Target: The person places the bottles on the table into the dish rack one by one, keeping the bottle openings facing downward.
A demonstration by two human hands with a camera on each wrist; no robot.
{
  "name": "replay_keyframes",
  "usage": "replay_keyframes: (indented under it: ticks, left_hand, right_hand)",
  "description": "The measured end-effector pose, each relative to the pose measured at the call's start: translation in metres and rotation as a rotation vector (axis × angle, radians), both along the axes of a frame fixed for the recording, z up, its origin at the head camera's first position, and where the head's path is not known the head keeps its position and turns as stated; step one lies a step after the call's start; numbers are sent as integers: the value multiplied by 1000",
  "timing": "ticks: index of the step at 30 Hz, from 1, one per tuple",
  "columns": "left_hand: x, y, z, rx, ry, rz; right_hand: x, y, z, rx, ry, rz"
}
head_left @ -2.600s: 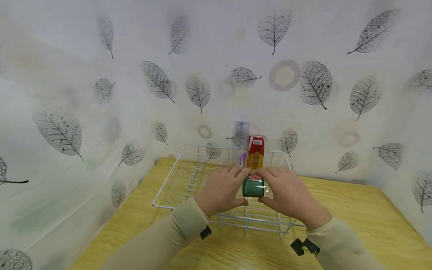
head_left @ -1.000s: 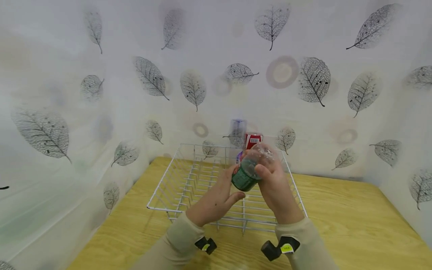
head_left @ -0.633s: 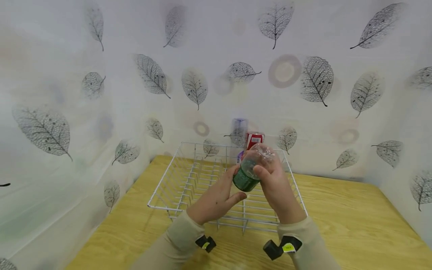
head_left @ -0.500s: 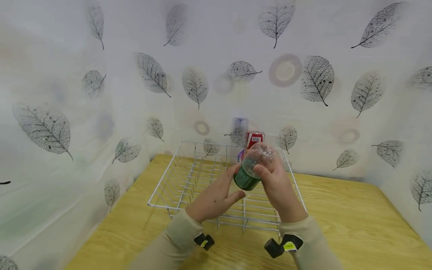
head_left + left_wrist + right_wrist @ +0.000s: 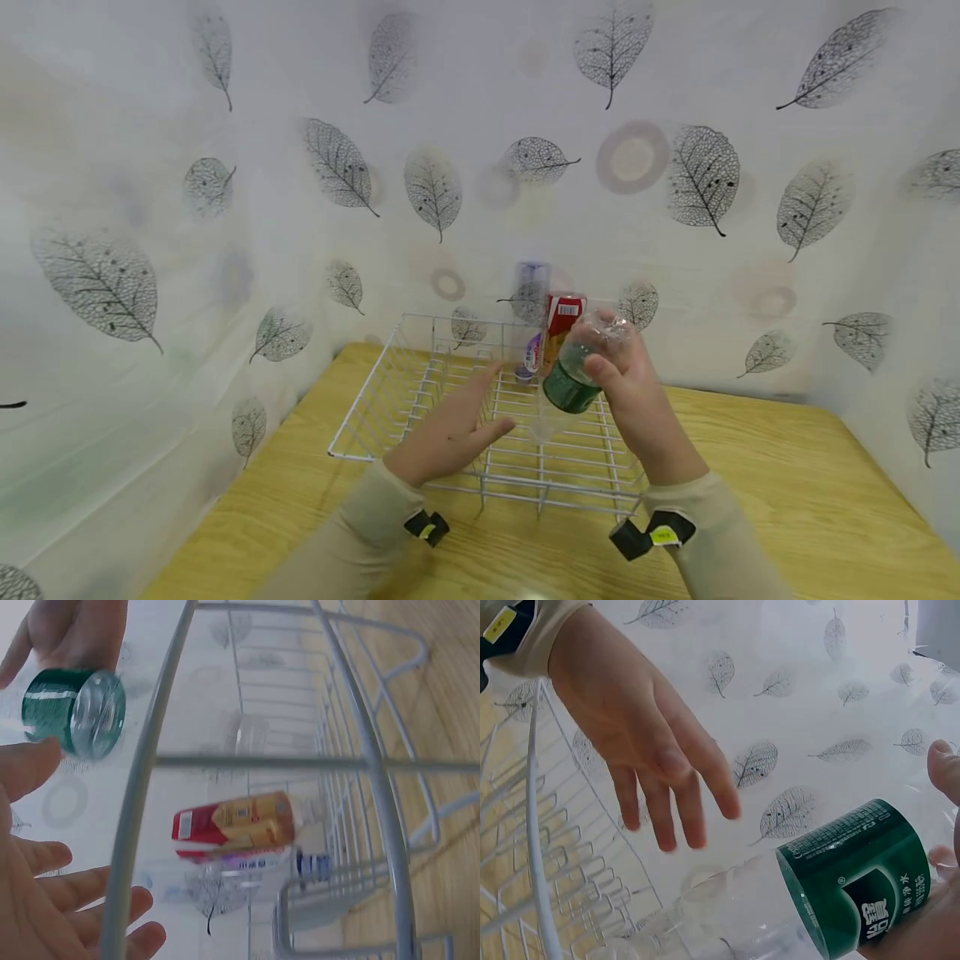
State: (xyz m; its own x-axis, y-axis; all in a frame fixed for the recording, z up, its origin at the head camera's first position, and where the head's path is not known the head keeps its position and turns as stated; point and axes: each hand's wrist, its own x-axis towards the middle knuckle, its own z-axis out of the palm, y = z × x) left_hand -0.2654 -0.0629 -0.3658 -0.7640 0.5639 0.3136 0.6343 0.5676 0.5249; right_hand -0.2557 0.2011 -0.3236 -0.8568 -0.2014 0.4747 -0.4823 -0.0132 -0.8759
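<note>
In the head view my right hand [image 5: 652,417] grips a clear plastic water bottle [image 5: 572,388] with a green label. The bottle is tilted over the rack, its base up towards the right and its clear neck end down. White lettering shows on the label [image 5: 855,881] in the right wrist view. My left hand [image 5: 450,429] is off to the left of the bottle, fingers extended, touching nothing. Beneath both hands is a white wire rack [image 5: 542,482]. At its back stand a red and gold bottle [image 5: 562,325] and a purple-labelled clear bottle [image 5: 532,354].
The rack rests on a yellow wood-grain table [image 5: 780,467]. A leaf-patterned white sheet [image 5: 480,108] hangs behind and to the left. In the left wrist view, rack bars cross close to the camera. The purple-labelled bottle's blue cap [image 5: 313,866] points down.
My left hand has let go of the water bottle and moved left. My right hand has carried the bottle a little to the right, uncovering more of the red and gold bottle.
</note>
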Motion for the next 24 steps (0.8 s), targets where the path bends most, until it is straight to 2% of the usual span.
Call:
replay_keyframes:
  ticks: [5,7,12,19,24]
  left_hand:
    - [-2,-22,-1,-27,-16,65]
    - [-4,-30,-2,-39,-4,87]
    - [-7,-55,-2,-46,-21,146]
    - [-16,-96,-7,-41,-100,245]
    - [-28,-124,-12,-5,-171,284]
  right_hand:
    - [-1,14,3,33,-37,-56]
    - [-3,20,5,40,-37,-71]
    - [-8,34,7,69,-41,-119]
    - [-16,51,11,13,-42,-112]
    - [-25,61,14,21,-51,-149]
